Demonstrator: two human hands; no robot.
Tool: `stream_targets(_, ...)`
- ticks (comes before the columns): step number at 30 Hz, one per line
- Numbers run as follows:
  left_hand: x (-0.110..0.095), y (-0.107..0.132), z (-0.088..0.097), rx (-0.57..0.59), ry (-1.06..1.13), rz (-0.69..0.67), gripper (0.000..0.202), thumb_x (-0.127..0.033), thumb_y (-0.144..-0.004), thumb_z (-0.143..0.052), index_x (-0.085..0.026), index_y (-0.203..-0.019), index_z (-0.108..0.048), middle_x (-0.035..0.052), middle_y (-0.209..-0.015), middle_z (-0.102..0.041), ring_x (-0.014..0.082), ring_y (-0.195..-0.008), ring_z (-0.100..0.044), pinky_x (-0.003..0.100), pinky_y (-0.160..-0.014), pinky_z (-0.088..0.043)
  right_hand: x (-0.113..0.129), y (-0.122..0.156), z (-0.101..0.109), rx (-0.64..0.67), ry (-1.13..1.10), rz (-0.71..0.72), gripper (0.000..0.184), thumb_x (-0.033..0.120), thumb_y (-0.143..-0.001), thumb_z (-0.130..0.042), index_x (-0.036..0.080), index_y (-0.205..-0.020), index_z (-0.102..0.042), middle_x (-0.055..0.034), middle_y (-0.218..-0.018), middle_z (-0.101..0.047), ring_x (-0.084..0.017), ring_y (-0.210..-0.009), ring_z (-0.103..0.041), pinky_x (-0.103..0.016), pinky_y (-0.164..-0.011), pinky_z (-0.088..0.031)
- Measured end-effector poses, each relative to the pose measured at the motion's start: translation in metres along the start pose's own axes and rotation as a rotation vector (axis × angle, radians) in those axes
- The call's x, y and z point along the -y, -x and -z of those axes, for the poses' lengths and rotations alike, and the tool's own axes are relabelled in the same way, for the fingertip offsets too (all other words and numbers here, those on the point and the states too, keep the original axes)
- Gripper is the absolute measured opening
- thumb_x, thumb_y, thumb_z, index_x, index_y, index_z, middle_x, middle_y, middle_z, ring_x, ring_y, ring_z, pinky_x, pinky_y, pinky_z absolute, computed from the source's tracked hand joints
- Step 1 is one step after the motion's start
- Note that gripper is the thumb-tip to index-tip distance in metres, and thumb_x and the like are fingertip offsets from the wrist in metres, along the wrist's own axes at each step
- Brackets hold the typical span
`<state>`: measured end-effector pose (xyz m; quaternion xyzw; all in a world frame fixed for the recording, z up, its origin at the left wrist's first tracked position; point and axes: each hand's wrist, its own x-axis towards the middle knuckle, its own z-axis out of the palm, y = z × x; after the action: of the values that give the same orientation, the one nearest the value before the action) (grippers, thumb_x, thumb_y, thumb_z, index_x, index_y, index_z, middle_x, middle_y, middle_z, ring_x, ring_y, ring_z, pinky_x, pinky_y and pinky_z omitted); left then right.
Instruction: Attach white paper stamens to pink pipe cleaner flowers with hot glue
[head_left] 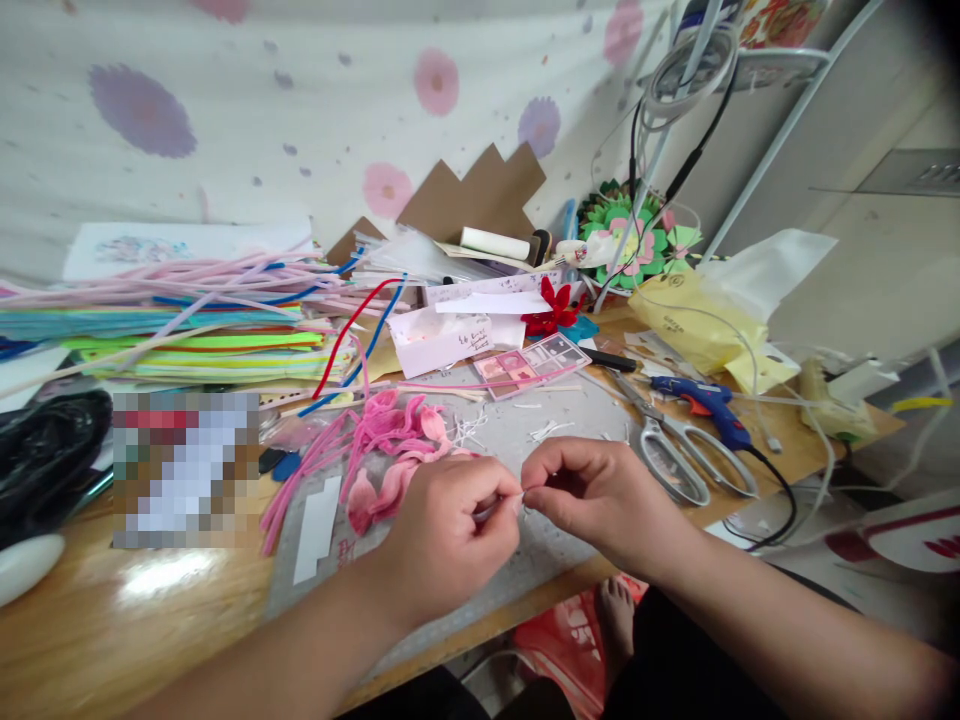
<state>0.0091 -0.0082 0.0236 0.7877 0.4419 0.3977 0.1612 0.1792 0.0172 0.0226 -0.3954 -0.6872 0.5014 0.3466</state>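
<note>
My left hand (457, 530) and my right hand (600, 500) meet fingertip to fingertip over a grey mat (517, 580). Both are closed in a pinch. A tiny pale bit shows between the fingertips, too small to name. Just behind my left hand lie pink petal shapes (390, 430) made of fuzzy stems, with long pink pipe cleaners (315, 460) trailing to the left. Short white snippets (551, 430) are scattered on the mat beyond my fingers. Silver-handled scissors (675, 455) lie to the right of my right hand.
A blue glue gun (705, 405) with a black cord lies at the right. Bundles of coloured pipe cleaners (195, 340) are piled at the back left. A red flower (553, 308) and a yellow plastic bag (690, 310) stand behind. White paper strips (316, 530) lie on the mat's left.
</note>
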Motion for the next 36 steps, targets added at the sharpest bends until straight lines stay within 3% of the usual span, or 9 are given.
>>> stream_targets(4,0.000,0.001,-0.002,-0.025,0.001,-0.096,0.019,-0.005,-0.072,-0.048,-0.014,-0.061,-0.060,-0.0028,-0.050,-0.051,0.0088,-0.047,-0.044,0.021,-0.049,-0.034,0.002,-0.001,-0.001,-0.016,0.039,0.059,0.006,0.017,-0.073,-0.056,0.017,-0.069,-0.060,0.0010,-0.064,-0.058,-0.011,-0.060,-0.051,-0.023,-0.057,-0.042)
stream_targets(14,0.001,0.000,0.001,0.026,0.007,-0.075,0.019,-0.006,-0.074,-0.048,-0.012,-0.062,-0.061,-0.0010,-0.051,-0.052,0.0094,-0.049,-0.045,0.022,-0.050,-0.035,0.004,0.000,0.000,0.007,0.015,0.032,0.006,0.016,-0.070,-0.063,0.016,-0.065,-0.059,0.0034,-0.060,-0.055,-0.008,-0.054,-0.047,-0.020,-0.051,-0.037)
stream_targets(18,0.003,-0.001,0.001,0.076,0.092,0.056,0.018,-0.010,-0.077,-0.049,-0.015,-0.063,-0.060,-0.0025,-0.052,-0.051,0.0097,-0.049,-0.046,0.022,-0.050,-0.035,0.004,-0.001,0.005,0.049,-0.066,-0.031,0.009,0.020,-0.069,-0.068,0.015,-0.067,-0.062,0.0033,-0.059,-0.057,-0.007,-0.053,-0.047,-0.020,-0.051,-0.037)
stream_targets(24,0.003,-0.001,0.001,0.138,0.335,0.321,0.018,-0.019,-0.081,-0.049,-0.019,-0.064,-0.056,-0.0055,-0.049,-0.047,0.0097,-0.046,-0.046,0.021,-0.047,-0.037,0.002,-0.002,0.015,0.136,-0.154,-0.052,0.010,0.023,-0.077,-0.065,0.016,-0.080,-0.071,-0.0007,-0.071,-0.067,-0.011,-0.068,-0.059,-0.024,-0.066,-0.046)
stream_targets(28,0.003,-0.001,0.000,0.125,0.296,0.345,0.018,-0.018,-0.079,-0.050,-0.018,-0.062,-0.054,-0.0061,-0.049,-0.046,0.0086,-0.044,-0.042,0.021,-0.044,-0.033,0.002,-0.002,0.012,0.099,-0.140,-0.087,0.009,0.023,-0.074,-0.067,0.016,-0.075,-0.071,0.0002,-0.067,-0.067,-0.010,-0.064,-0.058,-0.023,-0.063,-0.045)
stream_targets(36,0.002,-0.002,0.000,0.126,0.185,0.265,0.018,-0.015,-0.076,-0.051,-0.017,-0.058,-0.053,-0.0056,-0.050,-0.044,0.0080,-0.047,-0.038,0.021,-0.045,-0.029,0.004,-0.005,0.006,0.020,-0.012,-0.090,0.007,0.021,-0.069,-0.066,0.015,-0.068,-0.068,0.0013,-0.060,-0.062,-0.009,-0.054,-0.049,-0.022,-0.052,-0.039)
